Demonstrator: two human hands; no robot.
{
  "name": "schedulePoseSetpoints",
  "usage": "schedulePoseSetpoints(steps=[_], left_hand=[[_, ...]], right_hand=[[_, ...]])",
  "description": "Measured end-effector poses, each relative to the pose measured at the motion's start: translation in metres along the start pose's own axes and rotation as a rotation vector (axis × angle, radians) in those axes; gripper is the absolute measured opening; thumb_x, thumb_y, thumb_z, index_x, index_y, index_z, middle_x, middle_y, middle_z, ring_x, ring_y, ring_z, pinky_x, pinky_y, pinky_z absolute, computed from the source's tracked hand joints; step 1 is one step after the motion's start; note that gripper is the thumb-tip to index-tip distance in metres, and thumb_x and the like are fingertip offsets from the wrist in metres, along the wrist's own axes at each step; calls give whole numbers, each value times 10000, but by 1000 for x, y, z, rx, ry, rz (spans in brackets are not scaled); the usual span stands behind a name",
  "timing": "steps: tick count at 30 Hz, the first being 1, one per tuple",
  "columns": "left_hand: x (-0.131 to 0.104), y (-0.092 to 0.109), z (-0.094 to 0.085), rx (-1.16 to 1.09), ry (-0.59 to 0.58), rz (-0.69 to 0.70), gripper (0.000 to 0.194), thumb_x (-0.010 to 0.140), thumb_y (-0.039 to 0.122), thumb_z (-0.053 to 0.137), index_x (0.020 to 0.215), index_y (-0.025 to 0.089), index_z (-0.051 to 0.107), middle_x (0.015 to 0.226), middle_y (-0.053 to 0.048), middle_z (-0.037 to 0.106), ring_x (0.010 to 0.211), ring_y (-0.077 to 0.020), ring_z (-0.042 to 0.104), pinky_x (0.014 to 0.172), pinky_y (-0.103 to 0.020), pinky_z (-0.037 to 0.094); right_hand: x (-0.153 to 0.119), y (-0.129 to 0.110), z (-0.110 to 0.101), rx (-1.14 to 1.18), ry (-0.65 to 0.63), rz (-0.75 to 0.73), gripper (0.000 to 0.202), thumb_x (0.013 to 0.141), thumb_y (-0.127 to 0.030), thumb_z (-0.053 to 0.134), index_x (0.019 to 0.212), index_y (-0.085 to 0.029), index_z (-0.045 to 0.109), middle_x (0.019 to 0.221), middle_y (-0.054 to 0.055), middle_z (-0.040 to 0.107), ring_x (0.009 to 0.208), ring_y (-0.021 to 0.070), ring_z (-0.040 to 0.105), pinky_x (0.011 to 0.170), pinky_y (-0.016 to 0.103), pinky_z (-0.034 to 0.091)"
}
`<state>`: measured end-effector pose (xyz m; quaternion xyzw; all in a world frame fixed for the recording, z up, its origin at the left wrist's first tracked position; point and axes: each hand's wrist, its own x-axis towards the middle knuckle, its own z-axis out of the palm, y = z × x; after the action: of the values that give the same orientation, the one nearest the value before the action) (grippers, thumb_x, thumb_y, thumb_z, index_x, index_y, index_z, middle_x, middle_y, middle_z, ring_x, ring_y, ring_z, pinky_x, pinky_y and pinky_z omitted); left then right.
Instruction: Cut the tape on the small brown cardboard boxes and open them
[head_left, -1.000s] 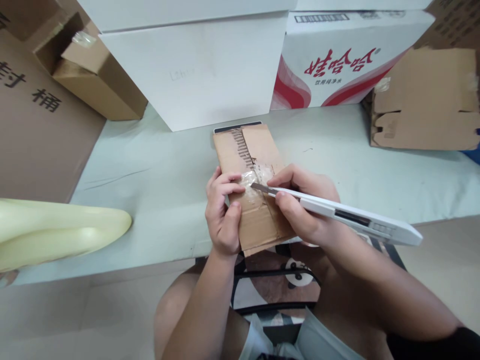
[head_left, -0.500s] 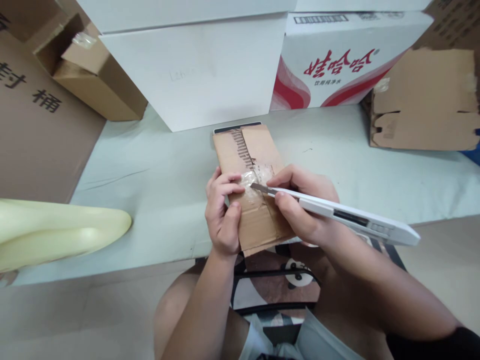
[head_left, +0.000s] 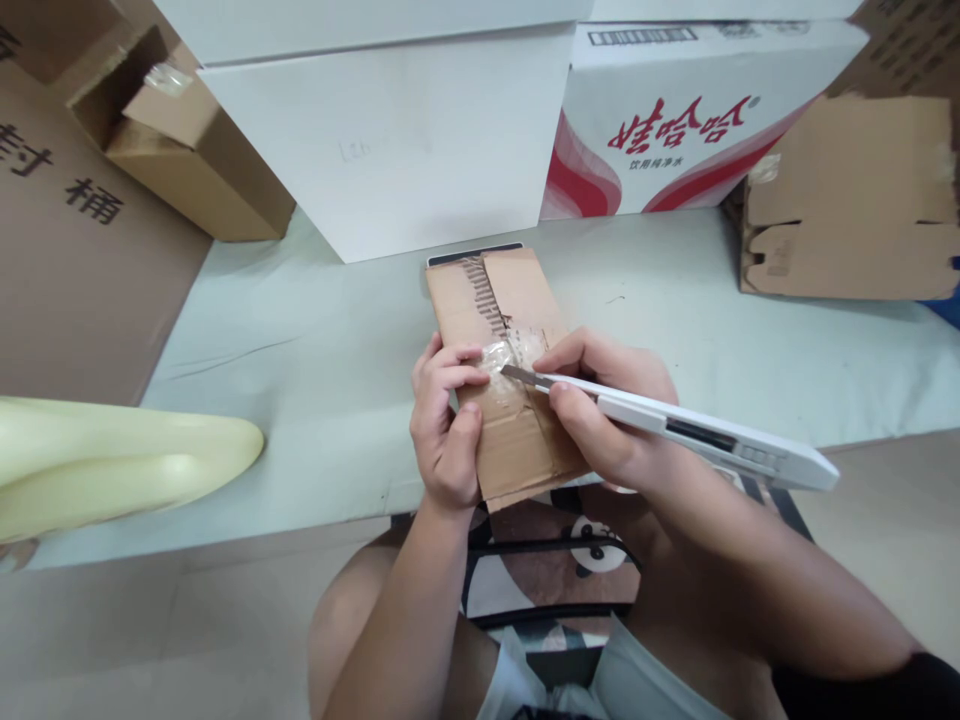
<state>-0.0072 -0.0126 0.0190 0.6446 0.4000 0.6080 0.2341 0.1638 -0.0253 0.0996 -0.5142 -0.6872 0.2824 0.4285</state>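
A flat cardboard box (head_left: 517, 450) lies on the table near its front edge, with a torn, ridged strip along its upper part. Clear tape (head_left: 496, 358) crosses its middle. My left hand (head_left: 448, 425) grips the box's left side, fingertips on the top face beside the tape. My right hand (head_left: 607, 405) is closed around a white utility knife (head_left: 720, 437), held slanting. Its bare blade points left, the tip at the tape; I cannot tell how deep it sits. The right hand's lower fingers are partly hidden behind the knife and box.
A dark, flat, pale-edged item (head_left: 474, 254) shows behind the box. White cartons (head_left: 390, 150) stand along the back, one with red print (head_left: 675, 130). Brown cardboard boxes are at left (head_left: 202, 180) and right (head_left: 855, 200). A pale yellow rounded object (head_left: 127, 460) juts in from the left.
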Motion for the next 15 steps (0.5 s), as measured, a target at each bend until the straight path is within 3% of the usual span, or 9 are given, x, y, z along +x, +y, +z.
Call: schedulePoseSetpoints(steps=[15], left_hand=[[0, -1, 0, -53, 8, -1, 167, 963, 282, 540, 1021, 280, 697, 1186, -12, 737, 1193, -241, 662, 1287, -513, 371]], right_hand=[[0, 1, 1, 4, 17, -29, 66, 855, -273, 570, 873, -233, 619, 636, -33, 658, 522, 116, 543, 539, 270, 412]])
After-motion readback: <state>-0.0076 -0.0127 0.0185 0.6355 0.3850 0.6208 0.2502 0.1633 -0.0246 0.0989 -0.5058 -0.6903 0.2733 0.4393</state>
